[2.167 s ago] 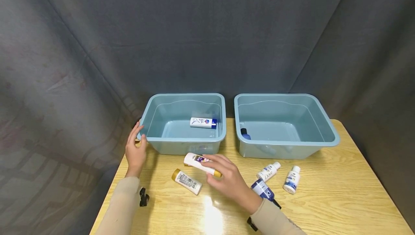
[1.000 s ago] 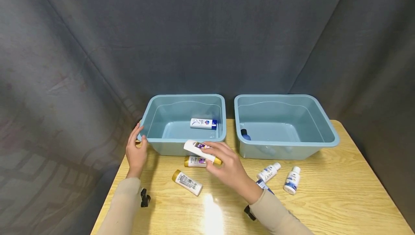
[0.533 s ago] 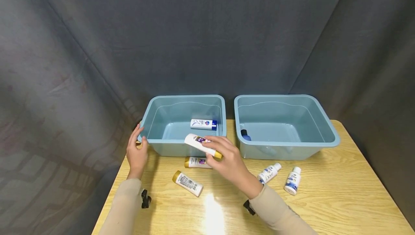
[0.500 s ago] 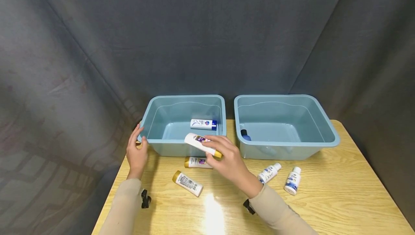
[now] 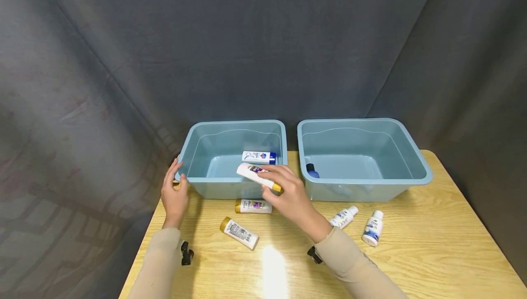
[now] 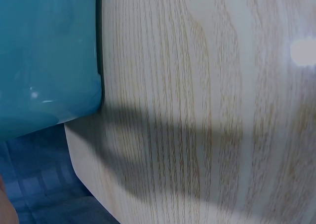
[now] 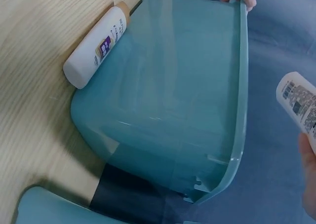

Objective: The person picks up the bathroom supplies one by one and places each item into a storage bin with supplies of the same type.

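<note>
With twelve at the curtain (image 5: 263, 47) and the held bottle as the dial's centre, I am pinching a white bottle with a gold cap (image 5: 250, 172) in my right hand (image 5: 288, 194), thumb underneath and fingers on top, its cap pointing toward four and its base toward ten. The bottle is hovering higher than the near rim of the left bin (image 5: 224, 180), so I am judging this to be the carrying-over step; the next move is calling, I think, for reaching toward twelve past that rim, lowering, then spreading my fingers. My left hand (image 5: 174, 196), just short of nine, is holding the bin's near corner, thumb and fingers closing round the lip. A blue-capped bottle (image 5: 258, 157) is lying inside at twelve. Two more gold-capped bottles are lying on the table: one (image 5: 254, 206) at six beside the bin, the other (image 5: 239, 233) near seven. Both bins, including the right bin (image 5: 366, 182) toward three, are showing smooth, faintly glossy plastic, tapering walls and rounded corners. The bottles are looking flattened and slick, probably firm, while the table (image 5: 444, 244) is showing streaky wood grain and the curtain is hanging matte and soft.
</note>
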Demonstrator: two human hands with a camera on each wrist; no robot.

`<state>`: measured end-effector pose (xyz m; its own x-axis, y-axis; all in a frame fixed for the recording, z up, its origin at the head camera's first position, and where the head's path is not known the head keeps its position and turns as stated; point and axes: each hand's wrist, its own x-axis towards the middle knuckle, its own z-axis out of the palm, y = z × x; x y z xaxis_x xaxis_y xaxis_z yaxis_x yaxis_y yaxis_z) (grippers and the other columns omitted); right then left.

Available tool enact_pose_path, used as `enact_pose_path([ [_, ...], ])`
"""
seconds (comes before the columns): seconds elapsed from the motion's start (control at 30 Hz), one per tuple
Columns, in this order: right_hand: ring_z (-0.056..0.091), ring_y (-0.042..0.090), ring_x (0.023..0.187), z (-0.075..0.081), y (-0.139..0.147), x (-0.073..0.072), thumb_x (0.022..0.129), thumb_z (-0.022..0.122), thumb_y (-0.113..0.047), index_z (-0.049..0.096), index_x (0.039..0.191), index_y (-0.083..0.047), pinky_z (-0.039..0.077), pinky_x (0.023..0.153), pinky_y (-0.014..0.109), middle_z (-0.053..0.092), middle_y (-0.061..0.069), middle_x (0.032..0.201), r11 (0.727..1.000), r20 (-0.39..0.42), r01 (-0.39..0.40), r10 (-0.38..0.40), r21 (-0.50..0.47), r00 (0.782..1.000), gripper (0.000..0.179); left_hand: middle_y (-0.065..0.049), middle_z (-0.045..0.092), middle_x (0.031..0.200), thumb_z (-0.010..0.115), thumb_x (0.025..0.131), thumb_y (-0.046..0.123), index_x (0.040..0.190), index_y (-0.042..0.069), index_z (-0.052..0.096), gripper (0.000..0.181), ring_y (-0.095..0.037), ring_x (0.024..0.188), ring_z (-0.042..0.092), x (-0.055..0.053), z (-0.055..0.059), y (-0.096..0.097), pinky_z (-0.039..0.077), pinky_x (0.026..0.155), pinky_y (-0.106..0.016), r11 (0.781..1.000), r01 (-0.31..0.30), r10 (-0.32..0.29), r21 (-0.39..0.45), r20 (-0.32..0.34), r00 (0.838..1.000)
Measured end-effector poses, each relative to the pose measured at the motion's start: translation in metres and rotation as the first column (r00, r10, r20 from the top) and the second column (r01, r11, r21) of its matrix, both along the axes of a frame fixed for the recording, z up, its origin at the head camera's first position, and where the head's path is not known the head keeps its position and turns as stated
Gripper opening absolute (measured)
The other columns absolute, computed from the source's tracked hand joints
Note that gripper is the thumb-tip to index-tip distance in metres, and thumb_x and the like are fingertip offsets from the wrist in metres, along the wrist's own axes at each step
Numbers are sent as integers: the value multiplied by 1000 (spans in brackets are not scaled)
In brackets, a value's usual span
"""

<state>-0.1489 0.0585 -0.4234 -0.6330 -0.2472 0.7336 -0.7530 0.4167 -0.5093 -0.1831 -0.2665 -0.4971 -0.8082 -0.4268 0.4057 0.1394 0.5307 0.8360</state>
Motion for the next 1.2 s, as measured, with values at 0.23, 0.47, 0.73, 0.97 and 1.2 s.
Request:
enact_pose_path([
  [0.23,68,30,113,-6,-2,-6,80,75,2,78,113,-5,60,93,40,74,12,123,1000,63,24,-23,-8,998,34,3,52,159,53,102,4,140,13,64,41,-24,131,53,0,1,1,34,87,-12,1000,-9,9,7,11,1000],
  [0.47,68,30,115,-11,-3,-12,82,76,-1,77,114,-5,59,97,41,74,11,123,999,104,29,-27,-15,994,32,3,53,157,54,101,5,140,14,65,41,-17,127,54,1,3,0,35,86,-12,1000,-23,22,7,17,1000],
  [0.73,68,29,116,-15,-3,-20,82,75,1,77,114,-6,57,100,42,74,10,124,1000,124,23,-21,-18,992,33,4,49,161,52,104,7,144,14,61,42,-24,133,52,1,3,1,36,88,-17,1000,3,-3,14,50,999],
  [0.97,68,29,116,-15,-3,-24,82,76,-1,77,114,-6,56,102,41,74,12,125,999,136,34,-34,3,990,32,3,49,160,52,103,7,143,12,62,42,-25,135,52,2,5,3,35,88,-17,1000,1,-2,22,47,999],
  [1.2,67,30,118,-16,-3,-27,83,74,0,77,115,-7,56,102,41,73,12,127,999,161,36,-38,11,986,32,4,51,159,53,102,6,142,13,63,42,-23,133,53,1,4,3,36,87,-16,1000,-13,12,27,34,999],
])
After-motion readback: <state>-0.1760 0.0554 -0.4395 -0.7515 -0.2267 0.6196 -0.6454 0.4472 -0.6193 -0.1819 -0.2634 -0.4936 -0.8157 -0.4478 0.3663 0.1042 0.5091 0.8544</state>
